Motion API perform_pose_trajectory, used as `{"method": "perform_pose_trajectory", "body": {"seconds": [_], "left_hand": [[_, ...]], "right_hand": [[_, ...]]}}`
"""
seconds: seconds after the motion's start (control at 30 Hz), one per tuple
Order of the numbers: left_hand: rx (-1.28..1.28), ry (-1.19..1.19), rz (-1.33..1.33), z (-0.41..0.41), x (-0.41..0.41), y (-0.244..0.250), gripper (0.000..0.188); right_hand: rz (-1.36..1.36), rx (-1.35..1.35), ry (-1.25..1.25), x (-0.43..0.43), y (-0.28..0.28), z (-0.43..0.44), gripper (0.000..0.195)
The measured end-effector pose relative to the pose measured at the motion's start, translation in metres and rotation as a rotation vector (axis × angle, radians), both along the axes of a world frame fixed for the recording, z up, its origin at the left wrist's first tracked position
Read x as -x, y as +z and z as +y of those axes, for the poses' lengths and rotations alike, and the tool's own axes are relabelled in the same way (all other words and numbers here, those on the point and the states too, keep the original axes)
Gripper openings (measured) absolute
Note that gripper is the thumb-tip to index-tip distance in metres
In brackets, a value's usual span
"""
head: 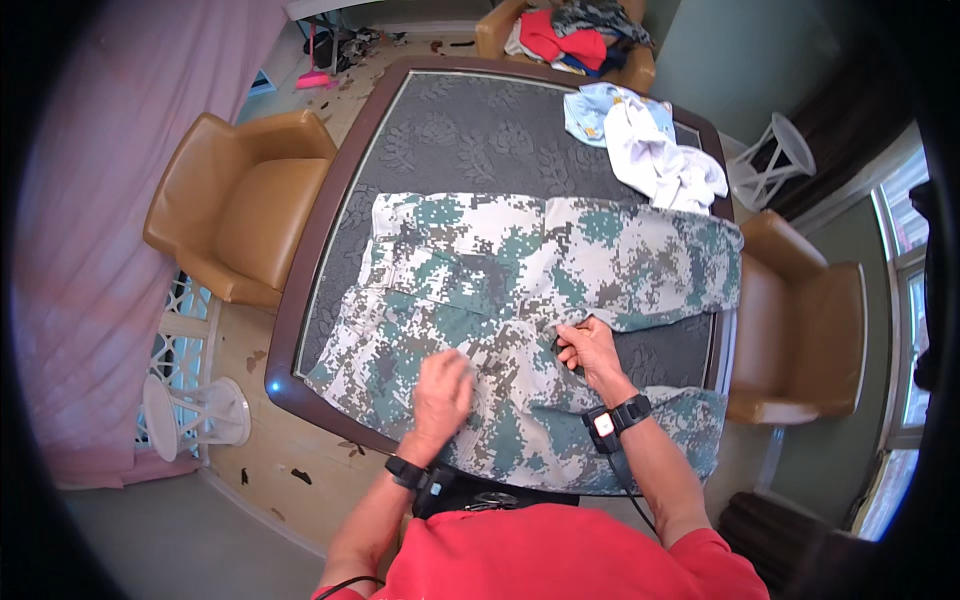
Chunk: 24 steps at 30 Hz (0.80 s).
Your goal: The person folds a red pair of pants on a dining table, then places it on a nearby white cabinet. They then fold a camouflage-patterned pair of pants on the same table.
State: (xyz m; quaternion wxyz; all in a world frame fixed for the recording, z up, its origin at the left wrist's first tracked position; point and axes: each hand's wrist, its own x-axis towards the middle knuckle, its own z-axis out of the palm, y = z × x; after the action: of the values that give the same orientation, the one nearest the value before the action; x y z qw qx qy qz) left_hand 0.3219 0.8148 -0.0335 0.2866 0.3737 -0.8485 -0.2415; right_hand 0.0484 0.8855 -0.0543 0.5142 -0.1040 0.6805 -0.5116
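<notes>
A pair of digital-camouflage trousers (465, 262) lies spread over the table, waistband to the left and legs to the right. The near leg hangs over the table's front edge. My right hand (589, 349) pinches the cloth at the crotch seam between thumb and fingers. Over the near half of the trousers is my left hand (442, 394), its fingers curled and slightly blurred. Whether the left fingers grip any cloth is hidden from this angle. Both wrists carry black straps with small devices.
The table (472, 142) has a dark patterned top and brown rim. White and light-blue garments (637, 142) lie at its far right. Tan armchairs stand left (247, 202) and right (795, 330); another (499, 34) behind holds piled clothes (570, 37). White stools (199, 416) (772, 161) flank the table.
</notes>
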Motion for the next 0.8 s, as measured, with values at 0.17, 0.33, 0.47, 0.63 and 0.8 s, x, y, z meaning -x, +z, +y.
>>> {"method": "perform_pose_trajectory", "body": {"seconds": [0.17,0.33,0.47,0.63,0.8], "left_hand": [[0.135,0.264,-0.114,-0.087,-0.042,-0.009,0.028],[0.219,0.358,-0.248,-0.160,-0.069,-0.018,0.044],[0.012,0.370,-0.218,-0.181,-0.078,-0.032,0.051],[-0.303,0.387,0.044,-0.207,-0.082,-0.040,0.050],[-0.399,0.225,-0.082,-0.225,-0.084,-0.035,0.025]], "right_hand": [[0.407,-0.097,0.188,-0.030,-0.010,0.022,0.028],[0.745,-0.210,0.382,-0.054,0.016,0.021,0.028],[0.613,-0.282,0.194,-0.050,0.007,0.010,0.032],[0.786,-0.506,0.124,-0.052,0.010,-0.016,0.037],[0.899,-0.522,0.126,-0.045,-0.002,-0.029,0.028]]}}
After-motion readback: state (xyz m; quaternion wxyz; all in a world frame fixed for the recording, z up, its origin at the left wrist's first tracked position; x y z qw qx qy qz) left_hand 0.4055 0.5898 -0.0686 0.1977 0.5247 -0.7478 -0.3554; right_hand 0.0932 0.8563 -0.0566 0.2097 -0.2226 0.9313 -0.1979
